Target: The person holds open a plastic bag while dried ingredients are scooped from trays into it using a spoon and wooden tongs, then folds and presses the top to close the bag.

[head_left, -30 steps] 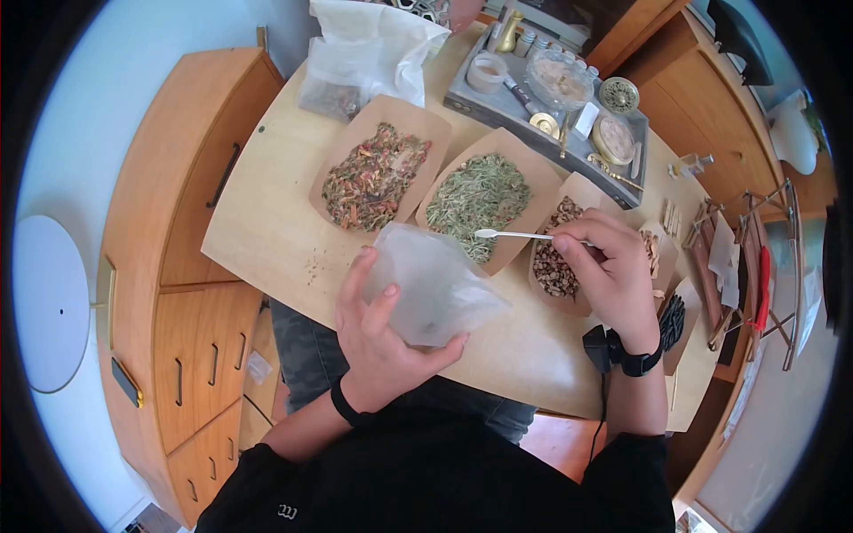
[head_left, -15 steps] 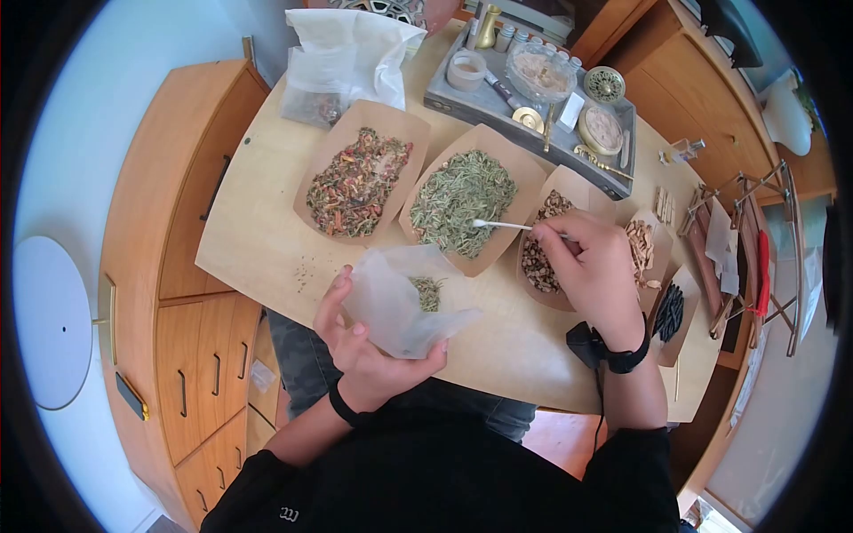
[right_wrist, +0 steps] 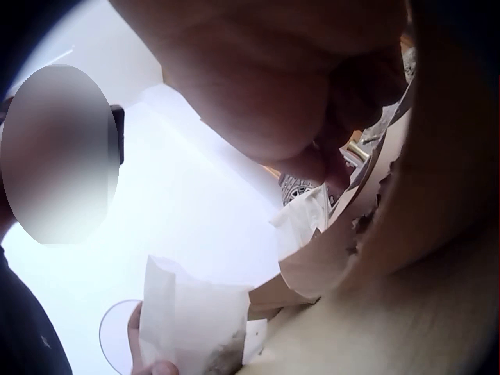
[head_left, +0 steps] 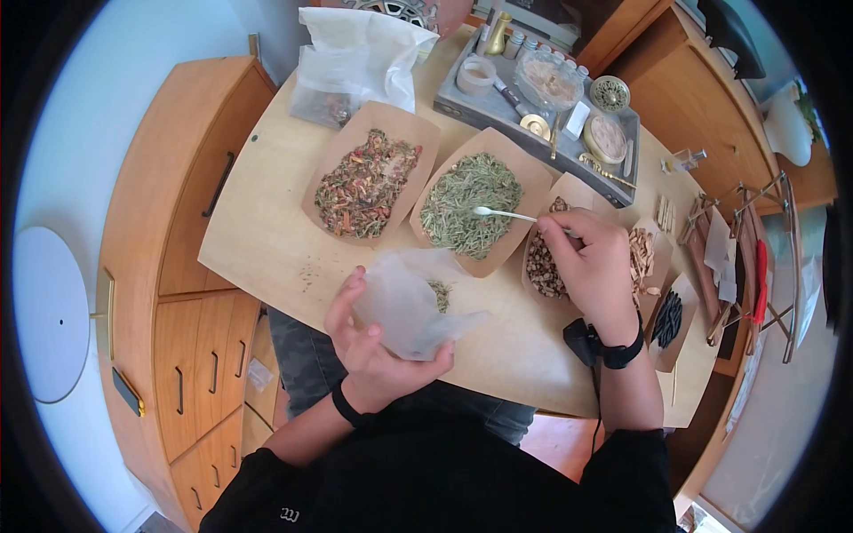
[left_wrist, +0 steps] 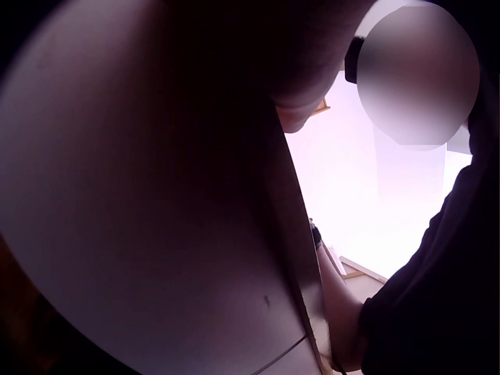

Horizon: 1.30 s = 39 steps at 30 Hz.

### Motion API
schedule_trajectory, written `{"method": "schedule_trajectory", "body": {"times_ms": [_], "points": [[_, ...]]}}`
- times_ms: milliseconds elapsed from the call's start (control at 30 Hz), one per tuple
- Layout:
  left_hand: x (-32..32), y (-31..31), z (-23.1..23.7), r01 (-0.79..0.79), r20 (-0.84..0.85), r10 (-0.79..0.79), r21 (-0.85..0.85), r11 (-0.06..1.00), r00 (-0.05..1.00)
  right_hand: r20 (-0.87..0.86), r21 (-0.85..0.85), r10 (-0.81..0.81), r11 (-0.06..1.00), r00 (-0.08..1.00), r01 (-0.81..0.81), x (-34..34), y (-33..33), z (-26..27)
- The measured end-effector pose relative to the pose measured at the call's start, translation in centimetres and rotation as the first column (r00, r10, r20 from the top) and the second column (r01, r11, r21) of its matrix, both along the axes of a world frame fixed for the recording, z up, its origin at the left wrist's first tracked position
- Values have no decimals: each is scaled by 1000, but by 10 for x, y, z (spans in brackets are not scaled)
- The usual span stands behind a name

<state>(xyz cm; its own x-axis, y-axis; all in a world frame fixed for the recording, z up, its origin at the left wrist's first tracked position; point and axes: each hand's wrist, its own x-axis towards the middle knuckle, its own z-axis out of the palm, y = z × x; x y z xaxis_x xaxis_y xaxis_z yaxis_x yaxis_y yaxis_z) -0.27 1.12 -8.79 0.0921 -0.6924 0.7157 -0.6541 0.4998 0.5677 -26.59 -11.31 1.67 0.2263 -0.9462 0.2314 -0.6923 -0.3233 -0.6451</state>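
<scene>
My left hand (head_left: 382, 360) holds a translucent white paper pouch (head_left: 391, 302) near the table's front edge, thumb at its lower side and fingers round the far side. A little dried green herb (head_left: 440, 295) shows at its mouth. Between thumb and fingers, my right hand (head_left: 593, 275) pinches a slim white spoon (head_left: 511, 214). The spoon's tip overlaps the green herb heap in a brown paper tray (head_left: 493, 145). From the right wrist, the pouch (right_wrist: 195, 316) appears upright with dark bits low inside. The left wrist view is mostly dark and shows the table's underside.
A tray of reddish petal mix (head_left: 369, 186) stands left of the herbs. Trays of brown pieces (head_left: 544, 266), pale chips (head_left: 641, 258) and black sticks (head_left: 666, 320) line the right. Behind are a grey wooden tray (head_left: 462, 111) of jars and a white bag (head_left: 373, 53).
The pouch has turned in my left hand, bringing the green herb inside into view. My right hand has shifted slightly down and left, the spoon still over the herb tray.
</scene>
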Motion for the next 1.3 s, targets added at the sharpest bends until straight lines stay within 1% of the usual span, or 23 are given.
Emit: {"method": "schedule_trajectory", "body": {"times_ms": [67, 233, 300, 333, 367, 400, 433, 500, 533, 600, 633, 667, 733, 767, 833, 967, 1033, 1067, 1133, 1167, 1233, 1267, 1300], "points": [[0, 0, 1, -4, -4, 4, 3, 1000, 1000, 30, 60, -65, 996, 997, 63, -3, -1, 6], [1, 0, 3, -7, 12, 7, 22, 1000, 1000, -21, 48, -141, 989, 990, 142, -8, -1, 24], [2, 0, 3, -9, 16, 9, 26, 1000, 1000, -110, -122, -139, 985, 984, 125, -11, -2, 30], [2, 0, 3, -10, 20, 9, 30, 999, 1000, -110, -122, -137, 985, 984, 124, -14, -3, 29], [2, 1, 5, -10, 20, 10, 31, 999, 1000, -155, -165, -104, 983, 982, 78, -18, -6, 27], [2, 2, 7, -35, 57, 31, 62, 997, 998, -201, -206, -74, 978, 977, 32, -20, -7, 24], [2, 3, 9, -60, 95, 51, 93, 994, 994, -202, -206, -74, 978, 977, 32, -19, -7, 23], [2, 2, 11, -66, 113, 55, 99, 993, 992, -172, -46, 30, 998, 985, -38, -16, -6, 20], [2, 2, 12, -73, 132, 59, 105, 992, 990, -172, -46, 30, 998, 985, -38, -14, -6, 17], [2, 1, 15, -72, 142, 56, 113, 991, 988, -86, 64, 85, 995, 993, -79, -10, -7, 12], [1, 0, 16, -73, 151, 54, 120, 990, 987, -29, 121, 76, 990, 997, -72, -8, -6, 11], [1, 0, 17, -72, 151, 54, 121, 990, 987, -30, 122, 75, 990, 997, -71, -7, -6, 9], [1, -1, 18, -72, 154, 52, 128, 989, 987, 105, 207, 28, 977, 994, -50, -6, -6, 2], [1, -1, 18, -72, 154, 52, 128, 989, 987, 105, 206, 28, 977, 994, -50, -6, -6, -1], [1, -1, 18, -71, 155, 50, 137, 988, 987, 168, 255, -11, 966, 986, -33, -7, -6, -5], [1, -1, 17, -63, 144, 44, 134, 989, 989, 211, 244, -2, 968, 977, -51, -9, -5, -3], [1, -2, 16, -62, 137, 43, 142, 988, 990, 244, 268, 0, 961, 970, -67, -10, -1, 3], [1, -2, 16, -63, 137, 43, 142, 988, 990, 244, 268, 0, 961, 970, -68, -9, 3, 10], [1, -2, 16, -60, 137, 40, 140, 988, 990, 177, 262, 128, 950, 976, -172, -6, 11, 24], [1, -2, 17, -60, 138, 40, 141, 988, 990, 178, 262, 128, 949, 976, -172, -4, 13, 27], [1, -2, 17, -56, 133, 38, 140, 989, 990, 52, 117, 319, 939, 946, -323, 0, 17, 30], [1, -2, 17, -53, 133, 34, 140, 989, 990, 53, 117, 316, 940, 947, -320, -1, 15, 28], [1, -2, 17, -55, 131, 37, 137, 989, 991, 32, 33, 255, 966, 967, -256, -3, 11, 23]]}}
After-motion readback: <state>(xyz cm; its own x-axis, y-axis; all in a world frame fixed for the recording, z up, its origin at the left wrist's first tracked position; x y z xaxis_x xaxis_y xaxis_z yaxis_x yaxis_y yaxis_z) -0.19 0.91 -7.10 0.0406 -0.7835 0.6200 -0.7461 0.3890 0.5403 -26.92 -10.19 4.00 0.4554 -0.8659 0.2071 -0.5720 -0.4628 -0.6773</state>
